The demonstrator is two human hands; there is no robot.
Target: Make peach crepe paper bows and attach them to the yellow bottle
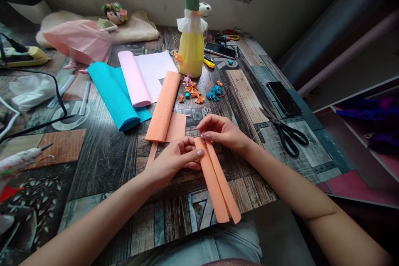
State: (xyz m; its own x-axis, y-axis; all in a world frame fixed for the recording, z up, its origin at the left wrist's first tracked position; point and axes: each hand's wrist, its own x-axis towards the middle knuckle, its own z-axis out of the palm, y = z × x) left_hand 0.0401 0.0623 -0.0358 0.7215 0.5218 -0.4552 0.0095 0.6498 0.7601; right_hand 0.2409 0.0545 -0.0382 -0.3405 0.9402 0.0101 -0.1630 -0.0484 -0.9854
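A long strip of orange crepe paper (215,183), its two long sides folded toward the middle, hangs down from between my hands past the table's front edge. My left hand (183,156) is closed on its upper left side, thumb on top. At the strip's top end, my right hand (222,133) pinches the paper with thumb and fingers. Just beyond my left hand lies a roll of orange crepe paper (163,108), partly unrolled. Small folded orange paper flowers (191,87) and blue ones (214,91) lie farther back.
Black scissors (285,131) and a phone (284,97) lie at the right. Blue (114,95) and pink (134,79) paper rolls lie left of centre. A yellow paper-dressed bottle (191,52) stands behind. A glue gun (21,162) and a doll (81,35) are at the left.
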